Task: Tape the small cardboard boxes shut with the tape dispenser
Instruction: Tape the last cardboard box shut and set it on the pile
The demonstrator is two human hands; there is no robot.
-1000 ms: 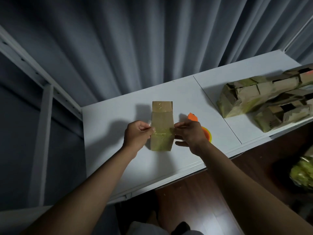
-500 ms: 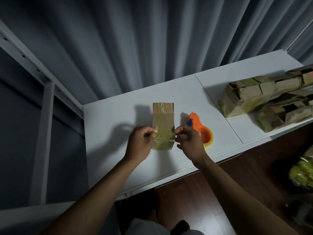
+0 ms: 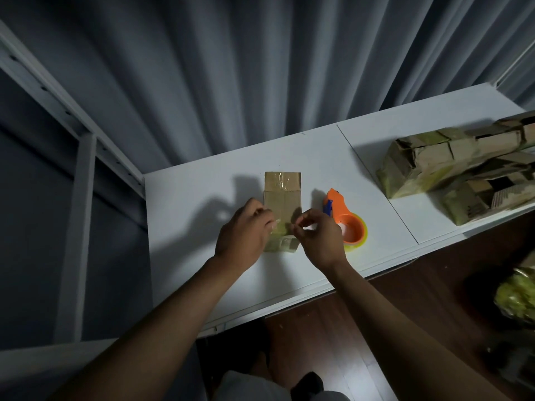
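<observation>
A small cardboard box point(image 3: 282, 199) lies flat on the white table point(image 3: 202, 192), with shiny tape over its far flap and yellowish tape on its near end. My left hand point(image 3: 243, 233) sits at the box's left edge, fingers curled and pinching at the tape there. My right hand point(image 3: 317, 235) pinches the tape at the box's right edge with thumb and forefinger. The orange tape dispenser point(image 3: 344, 219), with a blue tab and a yellowish roll, rests on the table just right of my right hand, untouched.
A pile of taped cardboard boxes point(image 3: 463, 169) lies on the adjoining white table at the right. Grey curtains hang behind. A white metal frame point(image 3: 75, 157) stands at the left. Dark wooden floor and a yellowish wad of tape point(image 3: 518, 296) lie below right.
Both hands have shifted from gripping the box's sides to pinching tape over its near half. The right hand has moved left, uncovering the dispenser. The box stays flat on the table.
</observation>
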